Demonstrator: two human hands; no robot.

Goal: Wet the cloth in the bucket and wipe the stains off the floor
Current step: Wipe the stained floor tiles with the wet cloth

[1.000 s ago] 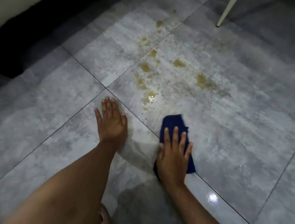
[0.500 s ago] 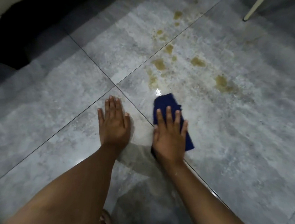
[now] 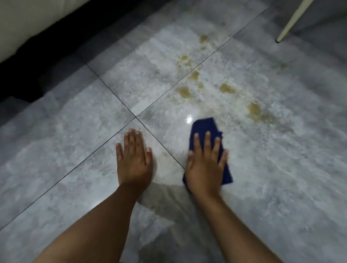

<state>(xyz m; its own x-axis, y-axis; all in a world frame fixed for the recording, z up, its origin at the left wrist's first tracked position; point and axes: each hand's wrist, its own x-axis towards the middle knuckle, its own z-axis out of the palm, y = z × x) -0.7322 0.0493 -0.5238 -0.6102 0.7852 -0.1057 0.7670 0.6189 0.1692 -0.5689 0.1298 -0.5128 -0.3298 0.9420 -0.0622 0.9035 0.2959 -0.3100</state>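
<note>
Pose, left hand: I see it palm-down on the floor in the lower middle of the frame, with the forearm running up from the bottom edge and the wrist bent back.
Fingers, left: straight and flat on the tile. The three middle ones are pressed together, the thumb and little finger set slightly out. They hold nothing.
Pose, right hand: palm-down on the cloth, to the right of the left hand and apart from it. The forearm comes in from the lower right.
Fingers, right: straight and lightly spread, pressing the cloth onto the tile. I see no curl or pinch.
Cloth: dark blue, soft, bunched into a rough oblong. It lies right of centre. Its far corner pokes out past the fingertips, and its near end shows beside the wrist.
Stains: yellowish-brown blotches with ragged edges, scattered in the upper middle of the frame along a diagonal joint. The nearest one is close to the cloth's far corner but not touching it.
Floor: large glossy grey tiles with a mottled, stone-like pattern. Thin dark grout lines cross just above the left fingertips. A glare spot shines just beside the cloth's far edge.
Surroundings: a cream tapered furniture leg stands at the upper right. I make out pale padded upholstery at the upper left, with black shadow under it.
</note>
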